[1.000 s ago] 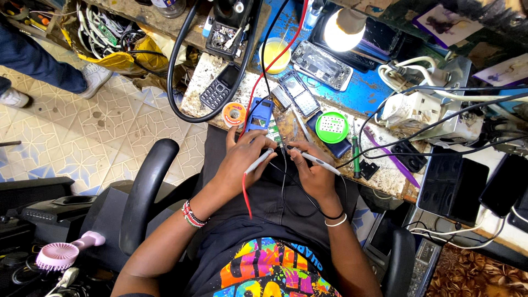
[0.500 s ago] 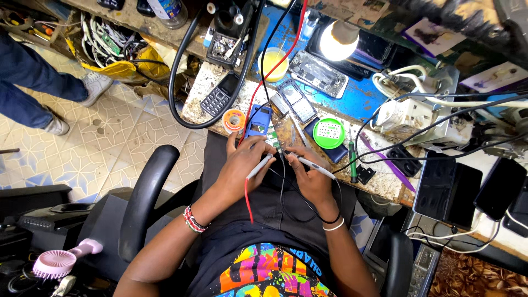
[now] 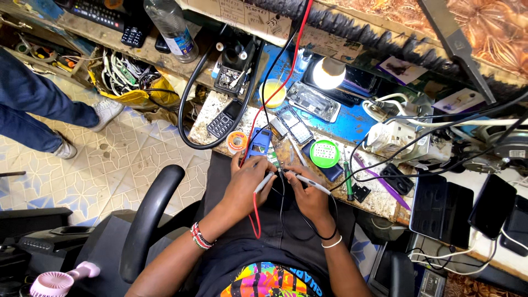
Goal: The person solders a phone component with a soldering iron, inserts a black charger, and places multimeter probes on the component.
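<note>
at the table edge, left hand and right hand each pinch a thin, light probe pen-style near its tip over a small fragile circuit board.

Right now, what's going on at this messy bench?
A person sits at a cluttered blue workbench. The left hand and the right hand each hold a thin white probe, tips meeting on a small green circuit board at the bench edge. Red and black leads trail over the lap. A lit lamp, opened phones and a round green tin lie around.
</note>
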